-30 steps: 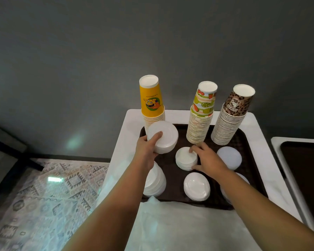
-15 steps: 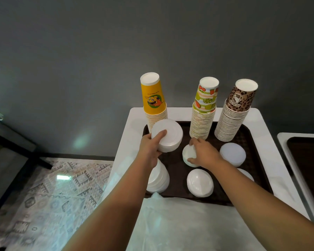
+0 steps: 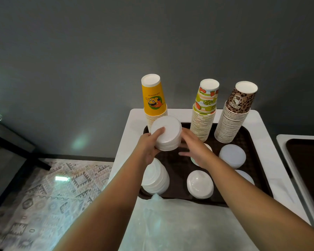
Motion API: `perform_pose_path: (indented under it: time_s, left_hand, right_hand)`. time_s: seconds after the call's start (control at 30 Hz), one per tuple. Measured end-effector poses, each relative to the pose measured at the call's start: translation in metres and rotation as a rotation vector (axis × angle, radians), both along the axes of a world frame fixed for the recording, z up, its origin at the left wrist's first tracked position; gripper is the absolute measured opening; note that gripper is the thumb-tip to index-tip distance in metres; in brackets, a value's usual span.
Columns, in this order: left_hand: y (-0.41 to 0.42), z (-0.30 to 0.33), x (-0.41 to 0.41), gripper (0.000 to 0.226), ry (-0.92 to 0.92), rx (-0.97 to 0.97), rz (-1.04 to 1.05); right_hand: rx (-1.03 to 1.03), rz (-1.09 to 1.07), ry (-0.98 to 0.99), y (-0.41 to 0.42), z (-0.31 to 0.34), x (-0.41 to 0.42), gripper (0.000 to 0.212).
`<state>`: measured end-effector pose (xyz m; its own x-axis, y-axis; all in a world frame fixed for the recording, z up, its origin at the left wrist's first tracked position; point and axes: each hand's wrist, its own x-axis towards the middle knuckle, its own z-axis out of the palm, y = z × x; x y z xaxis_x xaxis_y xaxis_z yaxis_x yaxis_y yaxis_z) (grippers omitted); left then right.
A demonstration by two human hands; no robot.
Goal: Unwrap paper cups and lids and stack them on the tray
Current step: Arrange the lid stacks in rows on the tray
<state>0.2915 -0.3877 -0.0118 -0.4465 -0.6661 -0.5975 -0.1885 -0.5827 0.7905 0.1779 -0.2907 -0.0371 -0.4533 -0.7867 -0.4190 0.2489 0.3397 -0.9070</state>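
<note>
On the dark brown tray stand three upside-down cup stacks: yellow, fruit-patterned and leopard-patterned. My left hand grips a small stack of white lids above the tray's back left. My right hand reaches to that stack's right side with straight fingers, touching it or nearly so. Under the right hand a lid pile is mostly hidden. More lid piles lie at the front left, front middle, right and behind my right forearm.
A crumpled clear plastic wrapper lies on the white table in front of the tray. A second white table with a dark tray stands at the right. A patterned floor is at the left, a grey wall behind.
My right hand has left the middle lid pile and moved up and left to the lid stack in my left hand. That held stack has shifted slightly right.
</note>
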Motion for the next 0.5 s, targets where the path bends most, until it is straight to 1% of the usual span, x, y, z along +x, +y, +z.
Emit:
perform_pose_path:
  time_s: [0.07,0.1,0.13,0.2,0.27,0.33,0.43,0.5]
  left_hand:
    - [-0.003,0.001,0.000,0.043,0.002,0.000,-0.065]
    - [-0.004,0.000,0.001,0.040,-0.016,-0.016,-0.094]
    - [-0.006,-0.001,0.001,0.038,-0.042,-0.040,-0.120]
    - [-0.009,-0.007,0.001,0.040,-0.092,-0.098,-0.168]
    - [-0.012,-0.014,0.001,0.049,-0.148,-0.169,-0.245]
    - [-0.015,-0.020,0.002,0.056,-0.225,-0.240,-0.327]
    - [-0.024,-0.029,0.003,0.058,-0.294,-0.311,-0.389]
    - [-0.028,-0.033,0.003,0.055,-0.328,-0.323,-0.408]
  right_hand:
    - [-0.048,-0.041,-0.282,-0.004,0.002,0.005,0.050]
    - [-0.076,-0.085,-0.366,-0.005,0.002,0.005,0.050]
    - [-0.089,-0.123,-0.411,-0.005,0.000,0.006,0.049]
    - [-0.066,-0.149,-0.390,-0.007,-0.003,0.007,0.045]
    - [-0.002,-0.148,-0.298,-0.009,-0.007,0.010,0.046]
    - [0.055,-0.171,-0.277,-0.013,-0.011,0.014,0.049]
    - [0.125,-0.196,-0.275,-0.020,-0.015,0.016,0.052]
    - [0.165,-0.212,-0.280,-0.025,-0.020,0.018,0.053]
